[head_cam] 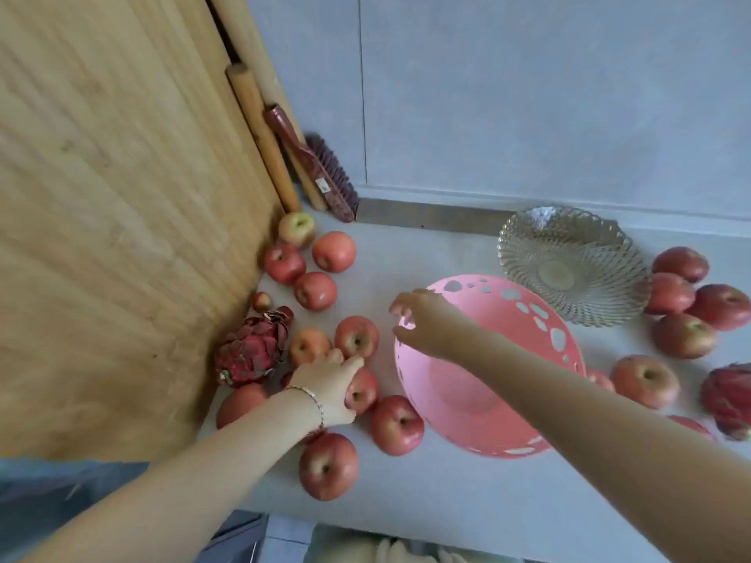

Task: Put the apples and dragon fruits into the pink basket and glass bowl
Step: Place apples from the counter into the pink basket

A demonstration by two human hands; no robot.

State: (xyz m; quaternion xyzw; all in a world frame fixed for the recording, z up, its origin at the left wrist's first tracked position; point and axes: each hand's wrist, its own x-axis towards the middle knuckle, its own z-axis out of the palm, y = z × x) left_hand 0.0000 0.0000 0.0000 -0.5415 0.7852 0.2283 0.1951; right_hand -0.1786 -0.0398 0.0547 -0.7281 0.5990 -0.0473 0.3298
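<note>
The pink basket [479, 384] stands mid-table with nothing in it. The glass bowl [569, 266] behind it, to the right, also holds nothing. My left hand [331, 390] grips a red apple [363, 394] among several apples [355, 337] on the left. A dragon fruit [252, 349] lies by the wooden board. My right hand [422, 323] hovers over the basket's left rim with fingers loosely curled, holding nothing. More apples [684, 335] and a second dragon fruit [729, 394] lie to the right.
A large wooden board [122, 197] leans at the left, with rolling pins [260, 128] and a brush [325, 172] propped against the wall behind it. The grey table [447, 501] has its front edge near the bottom of the view.
</note>
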